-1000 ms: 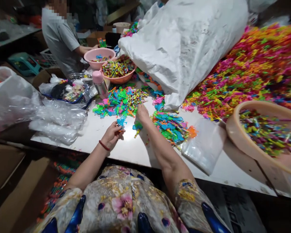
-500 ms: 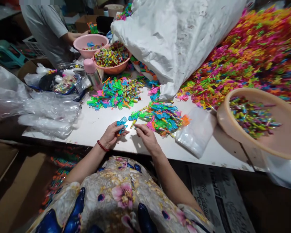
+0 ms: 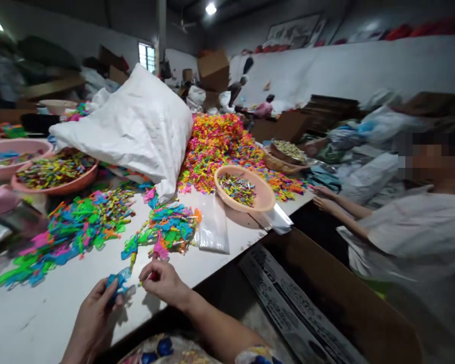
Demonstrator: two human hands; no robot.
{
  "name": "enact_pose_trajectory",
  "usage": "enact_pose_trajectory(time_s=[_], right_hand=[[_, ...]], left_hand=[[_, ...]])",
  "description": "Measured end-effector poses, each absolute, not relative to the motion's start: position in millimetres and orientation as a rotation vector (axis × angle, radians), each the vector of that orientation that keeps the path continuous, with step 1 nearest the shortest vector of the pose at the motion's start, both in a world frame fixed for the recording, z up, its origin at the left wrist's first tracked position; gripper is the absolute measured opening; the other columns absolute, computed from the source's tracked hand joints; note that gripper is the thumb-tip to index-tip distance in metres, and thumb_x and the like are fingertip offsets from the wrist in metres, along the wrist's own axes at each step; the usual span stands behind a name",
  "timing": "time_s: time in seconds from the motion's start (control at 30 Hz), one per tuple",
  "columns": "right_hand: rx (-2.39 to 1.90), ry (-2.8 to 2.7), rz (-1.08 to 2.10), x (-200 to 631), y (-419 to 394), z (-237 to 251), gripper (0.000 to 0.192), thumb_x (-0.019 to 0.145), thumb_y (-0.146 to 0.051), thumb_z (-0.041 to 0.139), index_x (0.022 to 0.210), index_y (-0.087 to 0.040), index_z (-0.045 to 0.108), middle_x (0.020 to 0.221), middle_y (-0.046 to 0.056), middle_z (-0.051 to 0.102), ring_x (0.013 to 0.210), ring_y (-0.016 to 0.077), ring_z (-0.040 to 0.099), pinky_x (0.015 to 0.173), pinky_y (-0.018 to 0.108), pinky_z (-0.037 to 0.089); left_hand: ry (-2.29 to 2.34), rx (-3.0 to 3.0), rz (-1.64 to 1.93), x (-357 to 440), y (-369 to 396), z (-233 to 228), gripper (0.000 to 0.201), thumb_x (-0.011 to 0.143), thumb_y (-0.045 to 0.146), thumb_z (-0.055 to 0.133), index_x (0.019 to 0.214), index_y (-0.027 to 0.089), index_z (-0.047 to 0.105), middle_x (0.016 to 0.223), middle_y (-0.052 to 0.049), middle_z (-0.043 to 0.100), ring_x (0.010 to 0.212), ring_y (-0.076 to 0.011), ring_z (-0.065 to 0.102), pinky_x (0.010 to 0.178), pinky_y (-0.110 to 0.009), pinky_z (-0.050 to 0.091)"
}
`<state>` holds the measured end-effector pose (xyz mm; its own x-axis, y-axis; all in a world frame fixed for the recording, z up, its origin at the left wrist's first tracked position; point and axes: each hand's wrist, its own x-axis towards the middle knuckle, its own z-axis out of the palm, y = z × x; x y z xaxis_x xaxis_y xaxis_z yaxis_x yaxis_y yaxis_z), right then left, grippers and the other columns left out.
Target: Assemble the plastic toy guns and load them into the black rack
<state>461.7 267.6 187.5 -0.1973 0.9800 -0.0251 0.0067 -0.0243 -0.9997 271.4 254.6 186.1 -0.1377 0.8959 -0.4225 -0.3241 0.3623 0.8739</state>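
My left hand (image 3: 94, 316) grips a small blue plastic toy piece (image 3: 118, 281) at the near edge of the white table (image 3: 41, 323). My right hand (image 3: 163, 282) pinches a small pink piece (image 3: 152, 275) right beside the blue one; the two hands almost touch. Just beyond them lie two heaps of small coloured plastic pieces, one mostly green and pink (image 3: 72, 227), the other mostly blue (image 3: 167, 227).
A stack of clear bags (image 3: 212, 230) lies beside a tan bowl of small coloured tubes (image 3: 244, 189). A big white sack (image 3: 132, 126) and a huge multicoloured pile (image 3: 223, 146) lie behind. Pink bowls (image 3: 56, 174) stand at left. A person sits at right, hands (image 3: 322, 197) on the table corner. A cardboard box (image 3: 326, 293) stands below.
The view has swung up and to the right, bringing the room and a person at right into sight. My hands stay together at the table's near edge, right hand now pinching a pink piece.
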Motion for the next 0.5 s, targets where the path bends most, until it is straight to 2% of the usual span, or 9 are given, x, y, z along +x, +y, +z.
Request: enact_pose_trajectory(time_s=[0.07, 0.13, 0.2, 0.27, 0.3, 0.37, 0.43, 0.5], right_hand=[[-1.113, -1.271, 1.437, 462, 267, 183, 0.027, 0.057, -0.031, 0.079, 0.08, -0.037, 0.066, 0.078, -0.009, 0.071, 0.073, 0.0212, 0.067, 0.068, 0.037, 0.053], [-1.063, -1.211, 1.491, 462, 267, 182, 0.039, 0.053, -0.037, 0.086, 0.088, -0.039, 0.066, 0.081, -0.009, 0.073, 0.075, 0.0216, 0.068, 0.071, 0.038, 0.055], [-1.071, -1.227, 1.472, 462, 266, 186, 0.045, 0.058, -0.049, 0.086, 0.098, -0.037, 0.069, 0.084, -0.004, 0.073, 0.074, 0.021, 0.067, 0.073, 0.039, 0.055], [-1.111, -1.293, 1.429, 463, 262, 193, 0.048, 0.071, -0.059, 0.076, 0.11, -0.032, 0.071, 0.084, -0.001, 0.072, 0.073, 0.0188, 0.064, 0.074, 0.038, 0.054], [-1.112, -1.308, 1.419, 464, 260, 197, 0.052, 0.078, -0.061, 0.07, 0.118, -0.029, 0.069, 0.085, 0.0, 0.071, 0.073, 0.0172, 0.064, 0.076, 0.037, 0.053], [-1.06, -1.276, 1.454, 464, 257, 202, 0.059, 0.08, -0.06, 0.069, 0.127, -0.024, 0.064, 0.087, 0.001, 0.069, 0.075, 0.0152, 0.064, 0.077, 0.033, 0.053], [-1.016, -1.254, 1.495, 465, 257, 204, 0.059, 0.084, -0.056, 0.068, 0.133, -0.024, 0.059, 0.091, 0.001, 0.069, 0.073, 0.013, 0.062, 0.074, 0.03, 0.053], [-0.999, -1.318, 1.471, 464, 257, 205, 0.048, 0.088, -0.052, 0.065, 0.125, -0.022, 0.063, 0.091, 0.002, 0.07, 0.075, 0.0136, 0.063, 0.072, 0.029, 0.053]], left_hand=[[1.245, 0.513, 1.151, 272, 254, 186, 0.053, 0.044, 0.038, 0.096, 0.084, 0.02, 0.066, 0.067, 0.004, 0.064, 0.051, -0.0102, 0.057, 0.045, -0.019, 0.051], [1.235, 0.447, 1.148, 273, 253, 189, 0.056, 0.041, 0.039, 0.097, 0.084, 0.019, 0.067, 0.072, 0.004, 0.066, 0.054, -0.0099, 0.059, 0.048, -0.019, 0.053], [1.234, 0.425, 1.155, 274, 252, 195, 0.056, 0.041, 0.04, 0.097, 0.083, 0.017, 0.067, 0.075, 0.003, 0.067, 0.059, -0.0098, 0.061, 0.053, -0.019, 0.055], [1.221, 0.486, 1.188, 275, 249, 202, 0.052, 0.045, 0.041, 0.096, 0.08, 0.015, 0.067, 0.078, 0.003, 0.067, 0.065, -0.0098, 0.062, 0.06, -0.02, 0.057], [1.2, 0.542, 1.214, 276, 248, 205, 0.05, 0.048, 0.041, 0.096, 0.08, 0.015, 0.067, 0.079, 0.003, 0.066, 0.068, -0.0096, 0.062, 0.062, -0.02, 0.057], [1.164, 0.641, 1.203, 276, 247, 209, 0.047, 0.055, 0.044, 0.093, 0.081, 0.015, 0.067, 0.077, 0.002, 0.065, 0.067, -0.0093, 0.061, 0.059, -0.019, 0.054], [1.164, 0.718, 1.174, 274, 248, 209, 0.049, 0.057, 0.047, 0.092, 0.083, 0.014, 0.066, 0.072, 0.002, 0.064, 0.057, -0.0087, 0.059, 0.046, -0.017, 0.043], [1.157, 0.725, 1.156, 271, 247, 208, 0.048, 0.06, 0.047, 0.09, 0.083, 0.015, 0.064, 0.071, 0.003, 0.063, 0.054, -0.0077, 0.057, 0.045, -0.017, 0.039]])
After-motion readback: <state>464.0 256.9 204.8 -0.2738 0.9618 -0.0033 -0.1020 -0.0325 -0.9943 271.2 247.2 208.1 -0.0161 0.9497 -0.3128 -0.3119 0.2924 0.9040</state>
